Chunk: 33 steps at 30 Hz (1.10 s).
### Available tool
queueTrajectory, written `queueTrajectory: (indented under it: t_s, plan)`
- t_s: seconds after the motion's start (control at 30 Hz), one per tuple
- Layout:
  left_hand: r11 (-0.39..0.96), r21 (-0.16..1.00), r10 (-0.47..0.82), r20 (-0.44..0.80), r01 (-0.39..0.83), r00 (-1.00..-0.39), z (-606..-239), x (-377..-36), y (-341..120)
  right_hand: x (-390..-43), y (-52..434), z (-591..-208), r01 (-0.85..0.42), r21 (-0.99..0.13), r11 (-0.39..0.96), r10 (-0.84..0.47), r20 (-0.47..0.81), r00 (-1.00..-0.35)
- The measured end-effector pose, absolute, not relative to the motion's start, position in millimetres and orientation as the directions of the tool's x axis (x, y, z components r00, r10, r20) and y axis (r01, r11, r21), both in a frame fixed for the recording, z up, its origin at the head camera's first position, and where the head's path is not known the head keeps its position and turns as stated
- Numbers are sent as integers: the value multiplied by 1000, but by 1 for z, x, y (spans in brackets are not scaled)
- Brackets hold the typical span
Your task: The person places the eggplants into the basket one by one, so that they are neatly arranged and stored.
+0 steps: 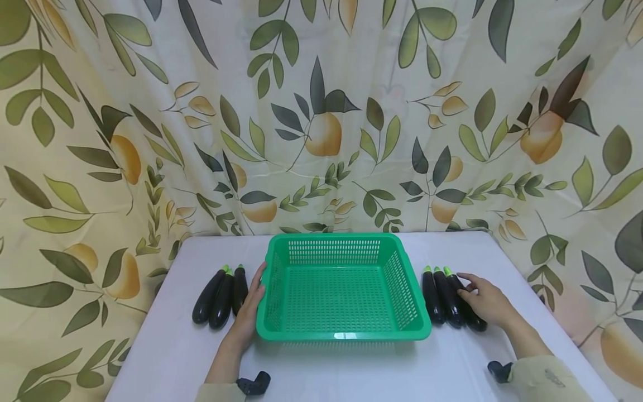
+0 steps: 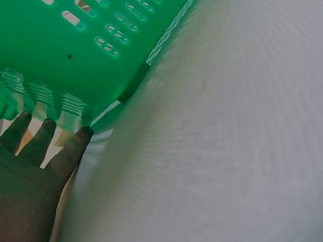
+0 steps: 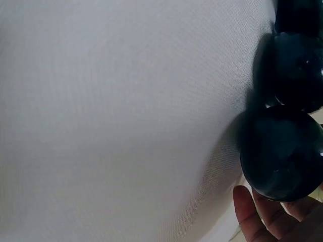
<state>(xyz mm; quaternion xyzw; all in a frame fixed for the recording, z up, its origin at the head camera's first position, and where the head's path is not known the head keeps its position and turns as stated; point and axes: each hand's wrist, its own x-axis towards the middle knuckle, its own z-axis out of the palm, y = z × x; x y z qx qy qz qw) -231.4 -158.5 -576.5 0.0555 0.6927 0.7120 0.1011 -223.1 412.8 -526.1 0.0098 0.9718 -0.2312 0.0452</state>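
A green plastic basket (image 1: 334,336) with slotted walls stands in the middle of the table. My left hand (image 1: 247,315) rests against its left side, fingers extended; the left wrist view shows the fingertips (image 2: 83,133) at the slotted wall of the basket (image 2: 65,55). On the right lie three dark, glossy eggplants with green stem ends. My right hand (image 1: 484,301) holds the outermost eggplant (image 1: 474,319) near its upper part, thumb and fingers at its sides. From the right wrist, the eggplant's round end (image 3: 282,156) appears with fingers (image 3: 247,212) curving beside it.
Three more eggplants (image 1: 221,307) lie left of the basket, close to my left hand. A white cloth covers the table (image 1: 326,374). Behind it hangs a curtain (image 1: 321,184) printed with leaves and fruit. The other two right-hand eggplants (image 1: 442,304) lie between basket and right hand.
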Motion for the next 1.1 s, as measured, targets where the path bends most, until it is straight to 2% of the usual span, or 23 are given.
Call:
queueTrajectory:
  t_s: [0.63,1.1]
  plan:
    - [-4,998,228,-54,-56,-972,-579,-234,-160,-223,420,-515,32,-420,907,-2,-80,-997]
    - [4,998,216,-55,-55,-975,-580,-234,-160,-221,406,-485,-18,-414,910,-33,-29,-999]
